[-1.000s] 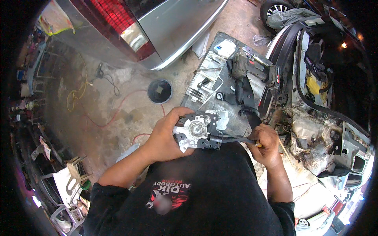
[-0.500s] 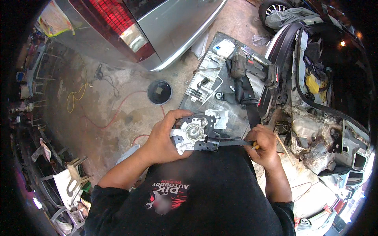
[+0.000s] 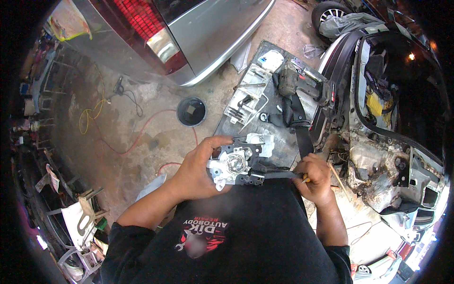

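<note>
My left hand (image 3: 197,163) is wrapped around a seat belt retractor (image 3: 236,164), its white spool mechanism facing up and its dark frame around it. Black belt webbing (image 3: 281,174) runs from the retractor's right side into my right hand (image 3: 313,177), which is closed on it. Past that hand the belt (image 3: 304,142) goes on up over the dark board. A small yellow piece (image 3: 306,179) shows between my right fingers; the rest of it is hidden. Just beyond the retractor lies a white plastic part (image 3: 267,144).
On the dark board (image 3: 224,118) lie a white plastic trim piece (image 3: 248,97) and a cordless power tool (image 3: 302,87). A black bucket (image 3: 191,111) stands on the floor. A silver car (image 3: 208,38) is ahead; a cut body section (image 3: 378,161) lies at the right.
The retractor has shifted very slightly right and down in the view with my left hand. My right hand has tilted a little and still grips the webbing.
</note>
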Tool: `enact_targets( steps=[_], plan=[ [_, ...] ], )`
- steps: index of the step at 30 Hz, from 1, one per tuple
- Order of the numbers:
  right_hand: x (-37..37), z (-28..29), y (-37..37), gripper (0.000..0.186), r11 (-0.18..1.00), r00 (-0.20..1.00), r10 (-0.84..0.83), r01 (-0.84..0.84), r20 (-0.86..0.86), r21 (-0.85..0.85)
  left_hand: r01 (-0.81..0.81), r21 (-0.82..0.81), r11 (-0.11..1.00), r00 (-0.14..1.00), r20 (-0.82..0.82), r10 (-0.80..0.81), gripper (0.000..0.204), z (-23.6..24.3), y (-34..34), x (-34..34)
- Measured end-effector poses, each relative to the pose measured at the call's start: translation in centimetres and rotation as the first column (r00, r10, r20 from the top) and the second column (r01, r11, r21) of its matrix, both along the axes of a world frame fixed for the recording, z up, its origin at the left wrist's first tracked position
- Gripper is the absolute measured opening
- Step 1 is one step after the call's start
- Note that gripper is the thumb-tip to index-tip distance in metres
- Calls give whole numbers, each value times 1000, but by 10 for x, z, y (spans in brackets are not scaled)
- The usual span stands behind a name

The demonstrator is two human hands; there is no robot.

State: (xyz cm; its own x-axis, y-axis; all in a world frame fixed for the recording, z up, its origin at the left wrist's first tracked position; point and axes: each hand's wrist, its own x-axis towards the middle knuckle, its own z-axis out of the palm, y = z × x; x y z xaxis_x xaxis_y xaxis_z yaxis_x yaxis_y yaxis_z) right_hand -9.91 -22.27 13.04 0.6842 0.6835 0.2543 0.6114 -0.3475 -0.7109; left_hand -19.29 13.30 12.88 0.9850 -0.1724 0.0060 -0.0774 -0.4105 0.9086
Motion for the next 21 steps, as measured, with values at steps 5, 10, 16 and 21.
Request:
enact_targets(
  steps=[5,10,16,21],
  plan=[
    [0,1,4,30,1000,1000,15,-15,-3,-5,5,20,1000,999,40,-6,97,0,1,1],
    [0,-6,-7,30,1000,1000,-7,7,-2,-21,-7,38,999,998,55,5,96,-1,1,1],
    [-3,2,3,36,998,994,-60,57,-93,-41,-13,53,998,1000,29,11,96,1,0,1],
    [2,15,20,40,999,988,10,-16,-151,-38,40,35,999,999,28,-41,102,-3,4,3]
  ],
)
